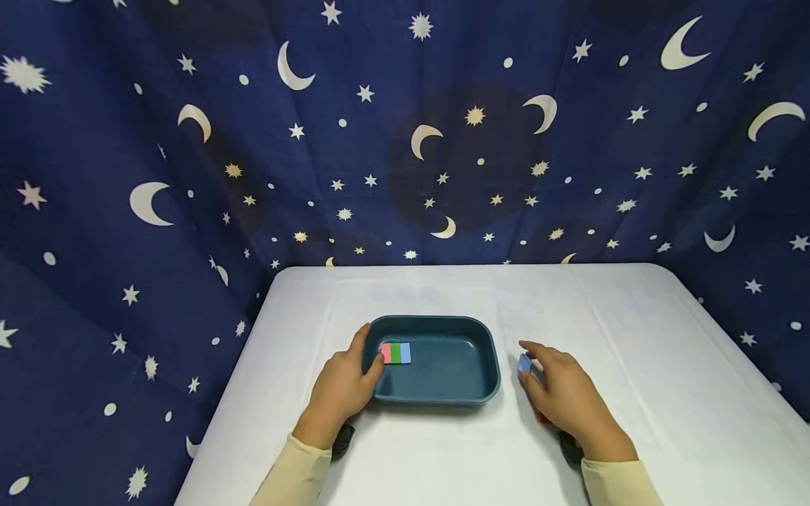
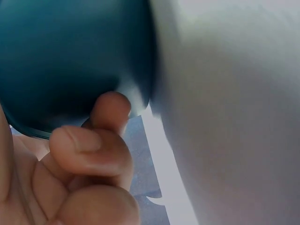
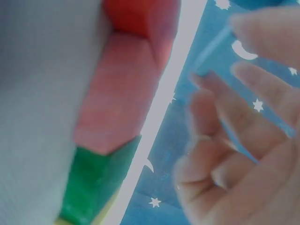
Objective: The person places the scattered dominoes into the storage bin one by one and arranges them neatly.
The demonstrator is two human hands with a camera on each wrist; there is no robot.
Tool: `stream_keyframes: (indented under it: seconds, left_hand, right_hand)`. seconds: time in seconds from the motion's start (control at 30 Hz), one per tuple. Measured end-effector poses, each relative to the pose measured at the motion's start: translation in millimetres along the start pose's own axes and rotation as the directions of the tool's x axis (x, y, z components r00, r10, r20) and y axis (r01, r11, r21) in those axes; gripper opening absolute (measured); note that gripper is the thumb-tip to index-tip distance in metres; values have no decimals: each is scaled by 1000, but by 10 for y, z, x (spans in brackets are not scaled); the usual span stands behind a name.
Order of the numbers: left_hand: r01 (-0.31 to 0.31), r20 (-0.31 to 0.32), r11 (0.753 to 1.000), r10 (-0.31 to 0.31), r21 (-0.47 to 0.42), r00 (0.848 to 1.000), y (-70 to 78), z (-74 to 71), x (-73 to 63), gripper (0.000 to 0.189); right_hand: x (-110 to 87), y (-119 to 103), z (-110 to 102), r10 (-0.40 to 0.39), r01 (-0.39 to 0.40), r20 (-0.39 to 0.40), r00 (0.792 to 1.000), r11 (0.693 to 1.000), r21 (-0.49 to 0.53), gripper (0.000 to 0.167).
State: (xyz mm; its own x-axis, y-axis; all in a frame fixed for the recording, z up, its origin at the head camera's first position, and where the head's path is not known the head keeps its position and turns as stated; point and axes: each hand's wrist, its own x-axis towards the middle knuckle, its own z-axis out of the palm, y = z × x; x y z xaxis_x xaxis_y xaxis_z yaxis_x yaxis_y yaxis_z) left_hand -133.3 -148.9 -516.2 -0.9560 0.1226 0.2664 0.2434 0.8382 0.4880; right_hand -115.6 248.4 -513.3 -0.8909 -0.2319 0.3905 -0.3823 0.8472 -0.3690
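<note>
My left hand (image 1: 344, 379) grips the left end of a dark teal tray (image 1: 436, 402), thumb over the rim and fingers along the outer wall. In the left wrist view, curled fingers (image 2: 93, 150) lie against the tray's side. Inside the tray, by my thumb, a pink block (image 1: 385, 353), a green block (image 1: 395, 353) and a blue block (image 1: 406, 353) sit side by side. To the right of the tray, my right hand (image 1: 566, 393) pinches another blue block (image 1: 524, 363) between thumb and fingertip. It overlaps a red block (image 1: 542, 417) in the head view.
In the right wrist view, a red block (image 3: 136, 18), a pink block (image 3: 117, 93) and a green block (image 3: 89, 183) form a row on the white tablecloth (image 1: 455, 464), with a yellow edge beyond. A dark blue curtain (image 1: 380, 70) with moons and stars hangs behind the table.
</note>
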Motion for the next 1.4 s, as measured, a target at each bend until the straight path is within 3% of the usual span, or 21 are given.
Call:
stream_keyframes:
  seconds: [0.13,0.3,0.67,1.03,1.4]
  left_hand:
    - [1,4,1000,-1,2,1000,3,20,-24,71]
    - [-2,0,1000,2,-3,1000,-8,15,-1,71]
    - [7,13,1000,-7,-18,1000,-34,-24,19,71]
    - [10,17,999,-9,-51,1000,-12,-8,34,68]
    - [12,8,999,-12,-42,1000,-48,17,49,68]
  right_hand:
    - [22,-49,-30,-63,62,-47,997,998,-20,57]
    - [196,-148,-117,-113,110,-95,989,993,-30,59]
    - [636,-498,-154,-178,181,-107,978,983,23,52]
    - [998,-843,40,-221,220,6,975,973,63,52]
    - [1247,-1099,51,-261,257,56,964,963,81,48]
